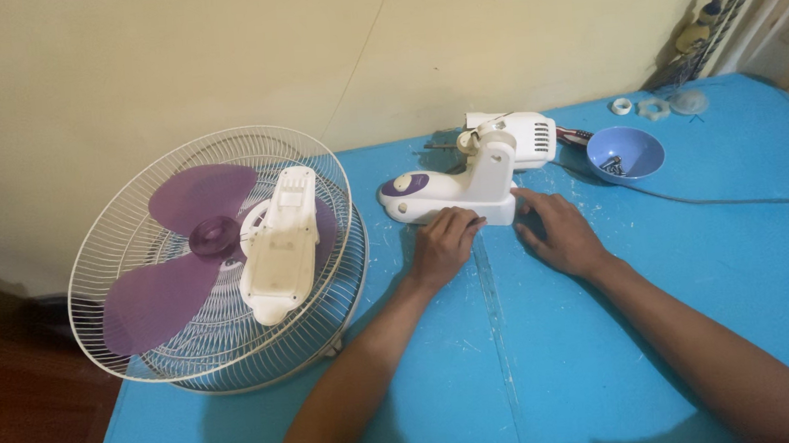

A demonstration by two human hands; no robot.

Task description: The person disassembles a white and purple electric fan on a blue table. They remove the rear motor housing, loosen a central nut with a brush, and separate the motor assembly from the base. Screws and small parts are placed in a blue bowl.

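Note:
A white fan body with a purple control panel (453, 192) lies on the blue table (659, 305), its white motor housing (520, 136) at the far end. My left hand (444, 243) rests curled against the near edge of the fan base; whether it holds a small tool is unclear. My right hand (557, 229) lies flat on the table, fingertips touching the base's right corner.
At the table's left edge, stacked white wire fan grilles (136, 232) hold a purple blade (161, 293) and a white cover plate (281, 248). A blue bowl with screws (626, 153) sits right of the motor. Small white rings (653, 108) and a black cord (726, 200) lie beyond.

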